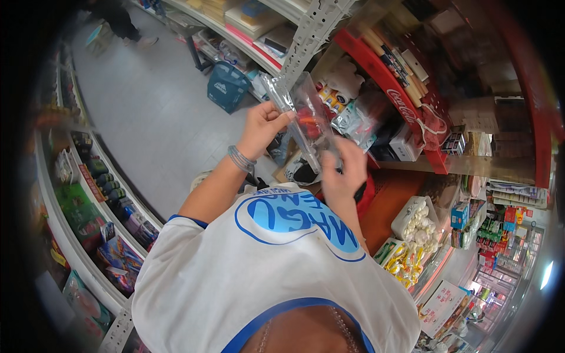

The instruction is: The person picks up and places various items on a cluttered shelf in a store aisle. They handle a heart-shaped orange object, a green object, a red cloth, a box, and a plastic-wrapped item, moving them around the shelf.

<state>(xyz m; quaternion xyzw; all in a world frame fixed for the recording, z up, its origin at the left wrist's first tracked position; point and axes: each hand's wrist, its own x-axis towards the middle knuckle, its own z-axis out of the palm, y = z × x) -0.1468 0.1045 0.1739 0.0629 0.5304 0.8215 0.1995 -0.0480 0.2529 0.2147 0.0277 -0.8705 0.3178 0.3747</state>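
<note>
My left hand (262,130) pinches a clear plastic package (304,123) between thumb and fingers along its near side. The package is shiny and stands tilted in front of my chest. Something red shows behind or inside the plastic; I cannot tell which. My right hand (346,170) is blurred at the package's lower right end, its thumb and fingers curled near the plastic. Whether it grips the package is not clear. Below both hands, a black-and-white item (302,170) is partly hidden.
A teal bag (228,86) stands on the grey floor (145,97) beside shelving with a perforated upright (311,39). A red Coca-Cola shelf unit (397,101) holds goods at right. Garlic fills a white tub (410,220). Bottles line the left shelves (106,181). A person's legs (121,24) appear far off.
</note>
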